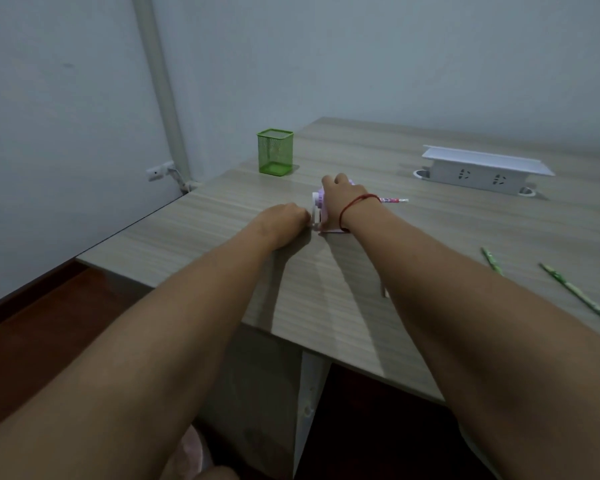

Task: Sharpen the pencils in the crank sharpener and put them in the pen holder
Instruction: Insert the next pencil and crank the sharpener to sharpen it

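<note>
Two green pencils lie near-right on the bench. Midway, the left grip pinches the crank. The right grip clamps the pink sharpener, a third pencil jutting right. Beyond stands the green holder; far right, a socket box.

Bare forearms on both sides, up from the bottom edge; centre frame, a thin red string bracelet loops the wrist behind the right hand.
</note>
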A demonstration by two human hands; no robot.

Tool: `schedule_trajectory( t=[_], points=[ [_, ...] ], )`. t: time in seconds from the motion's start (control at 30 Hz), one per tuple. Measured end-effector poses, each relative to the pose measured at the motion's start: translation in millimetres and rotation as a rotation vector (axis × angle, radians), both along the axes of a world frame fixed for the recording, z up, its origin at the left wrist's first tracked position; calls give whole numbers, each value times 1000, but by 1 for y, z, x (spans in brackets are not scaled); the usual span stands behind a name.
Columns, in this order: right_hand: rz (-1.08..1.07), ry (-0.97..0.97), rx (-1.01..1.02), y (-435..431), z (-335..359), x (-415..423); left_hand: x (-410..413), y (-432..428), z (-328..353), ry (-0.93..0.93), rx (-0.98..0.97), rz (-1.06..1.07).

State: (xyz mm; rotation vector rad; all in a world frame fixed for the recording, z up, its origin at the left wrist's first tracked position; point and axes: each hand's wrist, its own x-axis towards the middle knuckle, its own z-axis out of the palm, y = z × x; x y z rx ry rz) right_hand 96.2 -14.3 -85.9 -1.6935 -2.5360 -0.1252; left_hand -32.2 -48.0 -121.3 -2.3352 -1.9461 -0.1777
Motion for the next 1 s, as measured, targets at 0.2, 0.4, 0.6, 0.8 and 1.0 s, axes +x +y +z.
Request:
schedule_trajectory(
  t=[0.2,0.4,0.6,0.8,1.0],
  points=[
    [-16,12,-6,4,-4,-3,5,20,24,74,92,64],
    [-26,-7,-55,8,-1,-6,-5,15,46,137,310,-56],
    [-27,-16,-63,6,1,-5,-8,-1,43,71,445,-163],
    [-43,48,-79,10,3,-5,-11,-23,17,23,472,-238],
    [-50,26,-86,4,5,-5,-11,-29,13,24,417,-268]
  ],
)
